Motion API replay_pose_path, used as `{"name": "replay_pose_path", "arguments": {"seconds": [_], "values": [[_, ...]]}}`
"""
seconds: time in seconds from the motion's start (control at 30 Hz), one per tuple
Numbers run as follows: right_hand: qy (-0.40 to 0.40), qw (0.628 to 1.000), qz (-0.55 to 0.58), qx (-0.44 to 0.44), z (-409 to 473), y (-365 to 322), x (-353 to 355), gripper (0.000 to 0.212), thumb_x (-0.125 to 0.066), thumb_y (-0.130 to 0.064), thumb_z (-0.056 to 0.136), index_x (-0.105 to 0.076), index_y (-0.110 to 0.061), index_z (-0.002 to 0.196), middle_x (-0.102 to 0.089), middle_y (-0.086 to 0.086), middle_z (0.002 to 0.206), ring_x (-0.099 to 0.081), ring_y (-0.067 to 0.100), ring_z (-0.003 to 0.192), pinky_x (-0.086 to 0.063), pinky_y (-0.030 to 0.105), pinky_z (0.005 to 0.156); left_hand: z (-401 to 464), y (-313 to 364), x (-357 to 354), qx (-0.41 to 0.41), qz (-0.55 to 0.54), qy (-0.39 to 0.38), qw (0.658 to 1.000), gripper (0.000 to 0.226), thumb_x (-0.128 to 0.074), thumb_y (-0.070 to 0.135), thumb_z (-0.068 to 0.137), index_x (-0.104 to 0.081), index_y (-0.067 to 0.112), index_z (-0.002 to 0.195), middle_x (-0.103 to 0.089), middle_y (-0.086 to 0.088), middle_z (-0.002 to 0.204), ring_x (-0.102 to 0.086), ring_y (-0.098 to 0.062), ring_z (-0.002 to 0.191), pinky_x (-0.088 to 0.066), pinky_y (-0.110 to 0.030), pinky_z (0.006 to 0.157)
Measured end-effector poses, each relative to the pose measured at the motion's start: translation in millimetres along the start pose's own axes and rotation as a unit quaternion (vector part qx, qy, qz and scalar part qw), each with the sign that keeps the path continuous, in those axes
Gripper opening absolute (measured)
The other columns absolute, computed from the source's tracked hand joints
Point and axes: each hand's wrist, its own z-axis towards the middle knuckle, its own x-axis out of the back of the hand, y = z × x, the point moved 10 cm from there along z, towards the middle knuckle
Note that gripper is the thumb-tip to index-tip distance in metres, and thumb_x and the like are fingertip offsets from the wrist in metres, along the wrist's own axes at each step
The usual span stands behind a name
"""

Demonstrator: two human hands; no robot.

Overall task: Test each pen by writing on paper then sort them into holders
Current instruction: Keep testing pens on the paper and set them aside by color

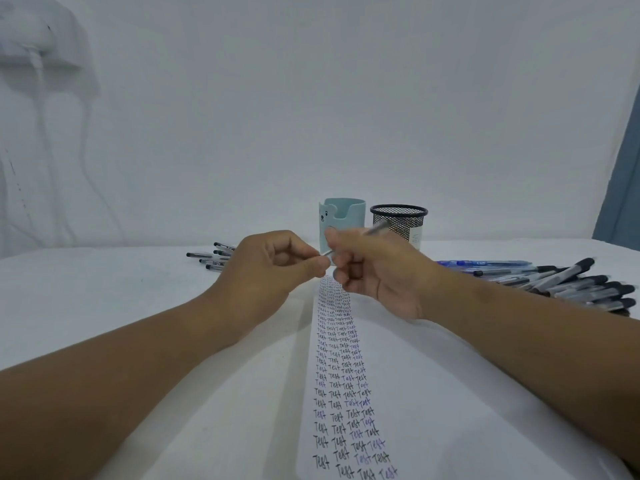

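Plain white wall [346,98] behind a white table [86,289]. White fixture [38,39] with cord [40,84] upper left on wall. Blue-grey curtain [623,188] at right edge. Soft, even light.

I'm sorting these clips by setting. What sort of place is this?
Probably a plain desk set up at home or in an office, against a bare white wall. Two pen holders, a light blue cup and a black mesh cup, stand on a white table beside a sheet of paper covered in test scribbles.
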Motion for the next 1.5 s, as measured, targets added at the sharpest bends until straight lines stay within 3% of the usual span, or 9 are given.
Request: {"name": "replay_pose_path", "arguments": {"seconds": [0.13,0.3,0.4,0.5,0.67,0.87,1.0,1.17,1.5], "values": [[0.101,0.994,0.009,0.051,5.1,-2.3,25.3,0.038,-0.076,0.003,0.080,-0.047,-0.018,0.068,-0.045,0.004,0.059,-0.038,0.012,0.046,-0.032,0.022,0.045,0.2,-10.7,-7.8,0.018,0.120,-0.057,0.991,0.021,-0.078,0.032,0.085,-0.072,0.030,0.105,-0.077,0.011,0.098,-0.069,-0.009,0.100,-0.048,-0.023,0.089],[0.172,0.984,0.000,0.036,6.2,-12.4,59.6,0.019,-0.060,-0.008,0.090,-0.053,-0.013,0.073,-0.050,0.003,0.055,-0.045,0.019,0.047,-0.036,0.024,0.048,-1.9,-23.5,-11.8,0.029,0.345,-0.137,0.928,0.029,-0.074,0.053,0.083,-0.069,0.041,0.109,-0.062,0.030,0.114,-0.051,0.009,0.112,-0.041,-0.022,0.096],[0.137,0.989,-0.061,-0.006,14.7,-9.7,57.0,0.017,-0.059,-0.017,0.094,-0.064,-0.006,0.083,-0.062,0.008,0.064,-0.054,0.019,0.049,-0.039,0.025,0.047,-1.0,-23.0,-15.6,0.021,0.348,-0.157,0.924,0.022,-0.072,0.050,0.085,-0.071,0.037,0.103,-0.062,0.030,0.116,-0.048,0.016,0.112,-0.035,-0.010,0.096],[0.136,0.978,-0.159,-0.018,27.5,-4.8,55.3,0.023,-0.072,-0.018,0.087,-0.056,-0.014,0.072,-0.057,0.004,0.058,-0.047,0.016,0.046,-0.035,0.022,0.043,-0.1,-23.9,-18.4,0.013,0.356,-0.173,0.918,0.022,-0.071,0.049,0.087,-0.069,0.035,0.104,-0.061,0.029,0.118,-0.045,0.017,0.110,-0.029,0.003,0.083],[0.096,0.978,-0.185,-0.026,39.4,15.0,44.5,0.032,-0.070,-0.023,0.092,-0.056,-0.013,0.066,-0.062,0.012,0.062,-0.042,0.015,0.041,-0.029,0.019,0.040,3.0,-30.9,-17.0,0.013,0.344,-0.183,0.921,0.020,-0.071,0.052,0.085,-0.067,0.039,0.099,-0.058,0.027,0.126,-0.044,0.008,0.119,-0.033,-0.012,0.094],[0.120,0.952,-0.278,0.030,41.8,9.6,54.7,0.037,-0.077,-0.010,0.081,-0.051,-0.017,0.057,-0.062,0.005,0.052,-0.053,0.016,0.048,-0.042,0.023,0.052,4.3,-32.7,-18.2,0.014,0.335,-0.188,0.923,0.019,-0.070,0.050,0.085,-0.067,0.039,0.100,-0.057,0.030,0.122,-0.040,0.011,0.119,-0.028,-0.002,0.089],[0.128,0.933,-0.335,0.028,44.1,12.9,55.6,0.034,-0.068,-0.011,0.078,-0.045,-0.020,0.055,-0.060,0.000,0.049,-0.048,0.017,0.051,-0.035,0.023,0.049,4.9,-35.4,-17.0,0.013,0.339,-0.188,0.922,0.018,-0.070,0.055,0.084,-0.065,0.045,0.098,-0.057,0.029,0.123,-0.041,0.007,0.122,-0.035,-0.022,0.102],[0.109,0.936,-0.334,0.026,45.3,14.6,51.7,0.029,-0.067,-0.009,0.079,-0.046,-0.016,0.061,-0.060,0.003,0.052,-0.051,0.015,0.053,-0.037,0.028,0.059,5.1,-35.7,-17.6,0.006,0.337,-0.190,0.922,0.018,-0.068,0.057,0.083,-0.064,0.047,0.098,-0.058,0.032,0.122,-0.041,0.008,0.123,-0.036,-0.028,0.106],[0.106,0.933,-0.344,0.025,45.0,13.8,51.2,0.032,-0.066,-0.009,0.079,-0.043,-0.019,0.059,-0.058,0.005,0.053,-0.046,0.012,0.047,-0.030,0.021,0.046,3.9,-36.4,-17.7,0.010,0.342,-0.193,0.919,0.018,-0.066,0.055,0.086,-0.064,0.044,0.100,-0.056,0.035,0.121,-0.037,0.004,0.129,-0.032,-0.029,0.111]]}}
